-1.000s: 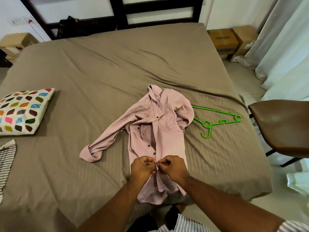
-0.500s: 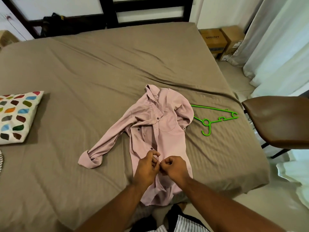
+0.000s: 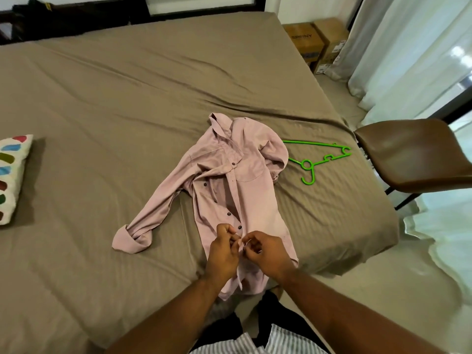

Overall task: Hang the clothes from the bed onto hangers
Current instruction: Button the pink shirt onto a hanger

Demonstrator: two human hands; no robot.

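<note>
pinching the pink shirt (image 3: 252,200) near its hem, hands (image 3: 222,252) (image 3: 268,254) side by side

Taupe-sheeted bed (image 3: 127,111) bearing pink shirt (image 3: 245,190), green hanger (image 3: 316,159), spotted pillow (image 3: 11,175).

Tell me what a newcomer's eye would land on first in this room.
The pink shirt, spread front up in the middle of the brown bed, draws the eye first. The left hand and right hand pinch its button strip near the hem. Just right of the shirt a bright green hanger lies flat on the sheet, apart from both hands. A spotted pillow sits at the bed's left edge.
</note>
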